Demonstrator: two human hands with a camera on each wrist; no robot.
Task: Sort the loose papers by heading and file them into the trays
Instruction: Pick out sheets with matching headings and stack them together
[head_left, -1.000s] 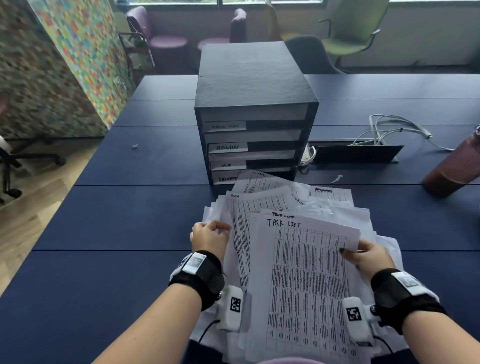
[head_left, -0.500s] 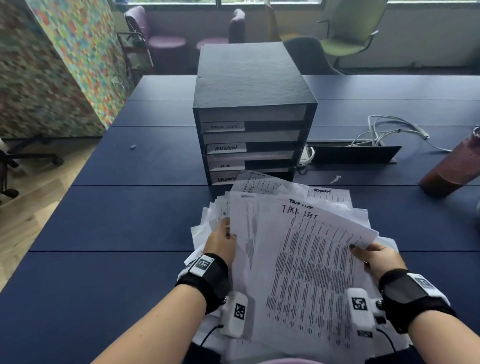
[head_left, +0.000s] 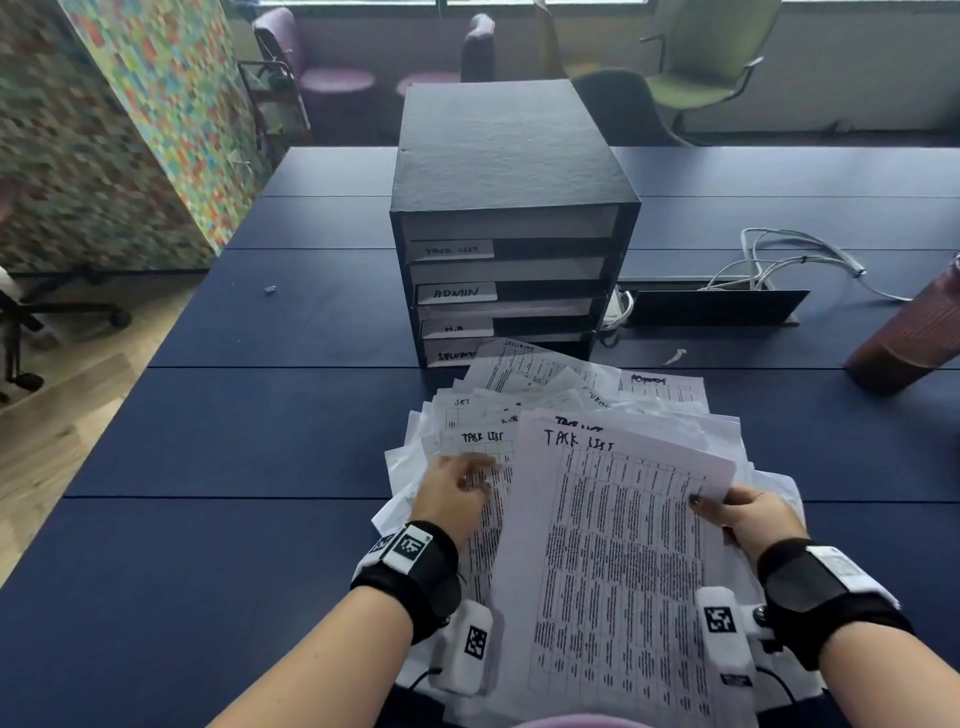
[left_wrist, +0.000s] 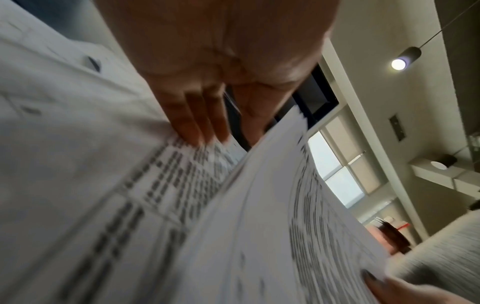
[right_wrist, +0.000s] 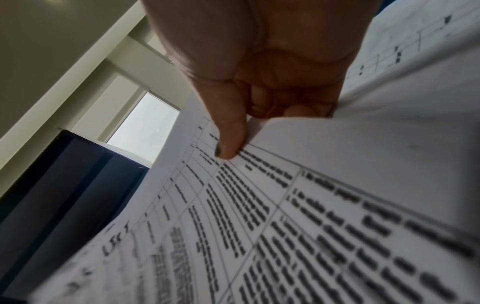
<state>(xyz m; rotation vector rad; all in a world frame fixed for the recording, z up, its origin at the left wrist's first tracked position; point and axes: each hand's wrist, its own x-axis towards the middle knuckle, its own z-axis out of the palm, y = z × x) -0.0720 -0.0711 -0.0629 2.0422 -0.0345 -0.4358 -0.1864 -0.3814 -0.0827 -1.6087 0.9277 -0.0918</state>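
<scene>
**— What do you have at the left?**

— My left hand (head_left: 454, 499) lies on the loose paper pile (head_left: 519, 410) on the dark blue table (head_left: 208, 441). Its fingers (left_wrist: 192, 121) are straight and close together, pressing flat on a printed sheet headed "TASK LIST" (head_left: 480, 452). They clamp nothing.

**— And the middle?**

— A lifted white sheet (head_left: 613, 561), also hand-lettered "TASK LIST" in black above a dense ruled table of small print. It rides tilted above the pile, its right side raised. Behind the pile stands the black tray cabinet (head_left: 498, 171), four slots with white labels: "TASK LIST", "ADMIN", "H.R" and a bottom one partly covered by the papers. The pile's far edge laps against that lowest slot.

**— The right?**

— My right hand (head_left: 748, 519) pinches the lifted sheet's right edge, thumb (right_wrist: 231, 133) pressed on the printed face, fingers curled beneath. Farther right I see white cables (head_left: 779, 254) and a brown bottle (head_left: 914, 338).
</scene>
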